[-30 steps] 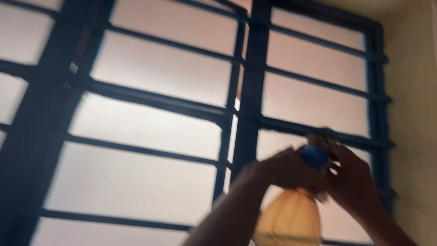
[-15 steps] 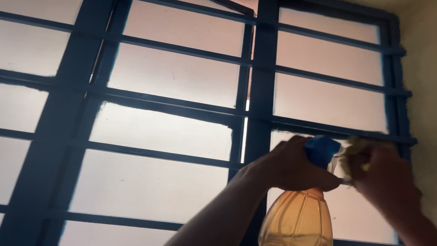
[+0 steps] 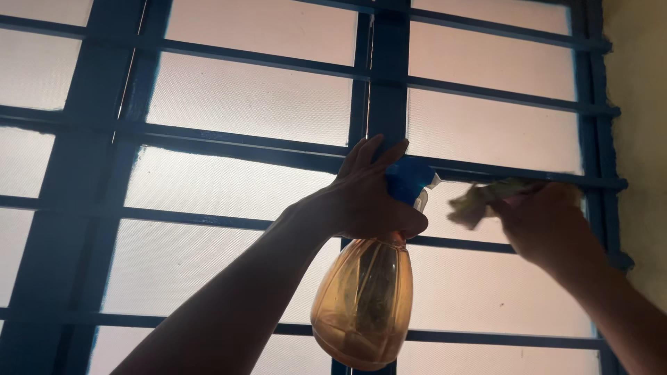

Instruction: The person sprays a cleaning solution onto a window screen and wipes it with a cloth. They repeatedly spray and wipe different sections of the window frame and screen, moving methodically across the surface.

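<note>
My left hand [image 3: 365, 198] grips the neck of an orange see-through spray bottle [image 3: 363, 305] with a blue trigger head [image 3: 410, 179], held up in front of the window. My right hand [image 3: 545, 226] is raised to the right of it and holds a crumpled pale cloth [image 3: 483, 198] against a frosted glass pane [image 3: 486, 135]. The bottle's nozzle points toward the cloth and the pane.
A large window with dark blue metal frame and horizontal bars [image 3: 379, 90] fills the view, its panes frosted and backlit. A pale yellowish wall [image 3: 643, 104] runs along the right edge.
Both hands and the spray bottle have risen higher in front of the window. My right hand has moved off the bottle's head to the right with the cloth.
</note>
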